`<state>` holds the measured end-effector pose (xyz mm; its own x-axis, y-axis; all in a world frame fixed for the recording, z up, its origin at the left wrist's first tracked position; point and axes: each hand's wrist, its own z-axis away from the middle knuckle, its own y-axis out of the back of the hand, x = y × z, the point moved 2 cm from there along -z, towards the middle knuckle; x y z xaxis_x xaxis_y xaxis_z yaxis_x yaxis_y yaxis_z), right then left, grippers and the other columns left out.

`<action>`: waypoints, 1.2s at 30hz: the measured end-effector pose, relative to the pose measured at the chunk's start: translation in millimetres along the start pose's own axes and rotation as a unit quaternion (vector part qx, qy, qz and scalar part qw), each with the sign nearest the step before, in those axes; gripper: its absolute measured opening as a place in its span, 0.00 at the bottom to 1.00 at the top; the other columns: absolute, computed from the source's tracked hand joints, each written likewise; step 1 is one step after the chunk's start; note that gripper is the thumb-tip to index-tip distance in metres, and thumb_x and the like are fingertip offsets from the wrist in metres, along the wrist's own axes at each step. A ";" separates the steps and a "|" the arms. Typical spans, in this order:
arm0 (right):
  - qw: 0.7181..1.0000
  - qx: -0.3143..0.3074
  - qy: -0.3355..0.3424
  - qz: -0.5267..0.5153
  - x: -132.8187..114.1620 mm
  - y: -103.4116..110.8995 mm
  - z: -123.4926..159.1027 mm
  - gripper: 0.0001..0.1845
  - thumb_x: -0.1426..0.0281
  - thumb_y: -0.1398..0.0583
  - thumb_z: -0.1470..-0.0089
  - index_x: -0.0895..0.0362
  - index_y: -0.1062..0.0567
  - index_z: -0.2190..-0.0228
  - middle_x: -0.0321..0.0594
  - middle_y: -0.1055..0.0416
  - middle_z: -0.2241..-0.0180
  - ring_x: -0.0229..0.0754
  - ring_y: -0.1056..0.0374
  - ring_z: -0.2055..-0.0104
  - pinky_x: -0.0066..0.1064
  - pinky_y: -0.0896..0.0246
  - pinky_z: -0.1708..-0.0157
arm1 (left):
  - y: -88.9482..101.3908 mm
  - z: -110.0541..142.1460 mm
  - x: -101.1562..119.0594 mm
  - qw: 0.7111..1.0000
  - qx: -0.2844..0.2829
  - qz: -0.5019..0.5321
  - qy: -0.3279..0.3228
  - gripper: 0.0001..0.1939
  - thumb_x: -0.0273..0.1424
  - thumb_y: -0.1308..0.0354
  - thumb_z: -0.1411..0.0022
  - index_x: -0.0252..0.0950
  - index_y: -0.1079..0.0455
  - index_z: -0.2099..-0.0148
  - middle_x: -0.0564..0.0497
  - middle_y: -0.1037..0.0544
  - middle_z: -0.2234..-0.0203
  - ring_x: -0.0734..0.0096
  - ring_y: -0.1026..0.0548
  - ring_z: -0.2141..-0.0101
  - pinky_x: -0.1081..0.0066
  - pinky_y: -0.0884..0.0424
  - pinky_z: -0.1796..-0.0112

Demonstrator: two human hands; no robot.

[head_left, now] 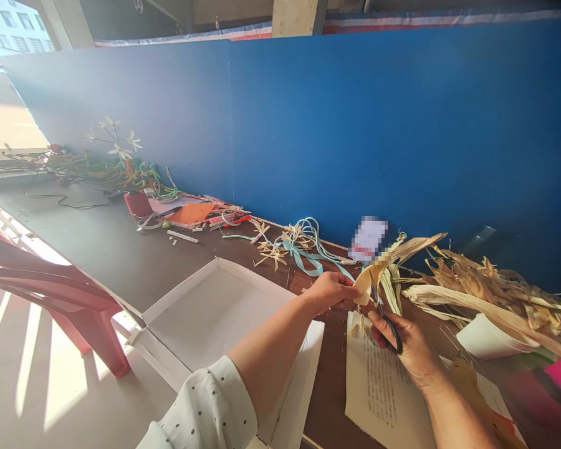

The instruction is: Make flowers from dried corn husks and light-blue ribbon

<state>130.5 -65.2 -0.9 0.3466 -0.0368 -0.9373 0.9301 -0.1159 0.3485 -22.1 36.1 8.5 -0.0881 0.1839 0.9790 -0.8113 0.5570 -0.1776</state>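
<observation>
My left hand (330,292) pinches a pale yellow piece of corn husk (363,285) between thumb and fingers. In my right hand (409,349) is a pair of scissors with black handles (394,333), its blades up against the husk. Whether the blades are parted I cannot make out. Below both hands lies a sheet of printed paper (378,393), with small husk scraps (359,323) near its top edge. Just behind the hands, a longer dried husk (393,287) rests on the brown table.
A shallow white box (187,318) lies left of my forearm. Dried husks (472,277) and a white bowl (493,337) are on the right. Star-shaped husk flowers (272,252), blue ribbon (308,262) and coloured paper (194,214) line the blue panel (355,125). A red chair (75,293) stands left.
</observation>
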 end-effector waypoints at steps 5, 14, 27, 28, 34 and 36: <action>0.998 -0.026 -0.029 -0.038 -10.8 -4.2 4.1 0.21 0.51 0.38 0.54 0.57 0.24 0.70 0.36 0.33 0.80 0.37 0.40 0.78 0.30 0.45 0.77 | 1.8 -2.2 0.0 0.999 0.040 -0.003 -0.018 0.11 0.33 0.37 0.54 0.32 0.33 0.71 0.57 0.36 0.85 0.84 0.42 0.84 0.78 0.47 0.81; 0.997 -0.064 -0.043 -0.021 -9.8 -8.8 4.1 0.27 0.49 0.38 0.54 0.57 0.23 0.61 0.37 0.31 0.79 0.37 0.39 0.76 0.30 0.44 0.76 | 1.9 1.0 5.0 0.995 0.095 -0.021 -0.029 0.09 0.32 0.38 0.52 0.33 0.33 0.72 0.58 0.37 0.85 0.83 0.42 0.84 0.79 0.48 0.81; 0.997 -0.061 -0.044 -0.015 1.4 -10.0 -0.6 0.27 0.50 0.37 0.54 0.57 0.22 0.60 0.36 0.31 0.80 0.36 0.39 0.78 0.30 0.44 0.76 | 0.1 -1.6 -0.8 0.988 0.113 -0.089 -0.058 0.11 0.36 0.39 0.51 0.33 0.30 0.69 0.57 0.36 0.83 0.83 0.42 0.82 0.79 0.46 0.81; 0.997 -0.059 -0.048 -0.017 1.6 -10.0 -0.7 0.27 0.50 0.37 0.54 0.57 0.22 0.60 0.35 0.31 0.80 0.36 0.39 0.78 0.30 0.45 0.76 | -0.1 -0.9 0.0 0.988 0.111 -0.090 -0.057 0.11 0.36 0.39 0.51 0.33 0.31 0.69 0.57 0.36 0.83 0.83 0.42 0.82 0.79 0.46 0.81; 0.997 -0.061 -0.049 -0.014 -1.8 -8.9 0.7 0.24 0.51 0.38 0.53 0.55 0.22 0.61 0.33 0.34 0.83 0.35 0.42 0.80 0.29 0.48 0.78 | -0.4 1.9 3.1 0.990 0.102 -0.085 -0.042 0.10 0.35 0.39 0.51 0.32 0.31 0.69 0.58 0.37 0.84 0.84 0.43 0.83 0.79 0.48 0.82; 0.997 -0.062 -0.047 -0.012 -3.9 -8.7 1.1 0.23 0.52 0.36 0.55 0.55 0.22 0.62 0.32 0.36 0.83 0.34 0.43 0.81 0.28 0.49 0.79 | -0.2 1.3 2.1 0.992 0.097 -0.070 -0.037 0.11 0.35 0.39 0.51 0.32 0.31 0.69 0.58 0.37 0.84 0.84 0.43 0.83 0.79 0.47 0.82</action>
<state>121.0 -65.1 -0.2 0.3175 -0.1285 -0.9395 0.9476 0.0060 0.3195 -22.9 35.3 10.7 -0.0023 0.0521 0.9986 -0.9140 0.4050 -0.0233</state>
